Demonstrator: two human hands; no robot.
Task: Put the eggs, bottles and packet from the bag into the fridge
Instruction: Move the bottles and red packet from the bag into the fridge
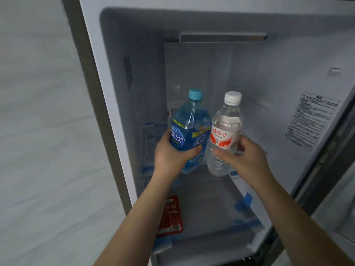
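blue bottle (pixel 189 127) in left hand (pixel 171 154), clear bottle (pixel 224 135) in right hand (pixel 244 158)

Dim, bluish light, soft overall blur, wide-angle bending at edges

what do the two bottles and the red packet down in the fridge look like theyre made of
Blue bottle: likely clear blue-tinted plastic; light passes through it, with a glossy printed label.
Clear bottle: thin transparent plastic, judging by its ribbed, see-through lower body, white cap and red-and-white wrap label.
Red packet: looks like a flat printed plastic film or foil pouch with a slight sheen; which of the two cannot be told.
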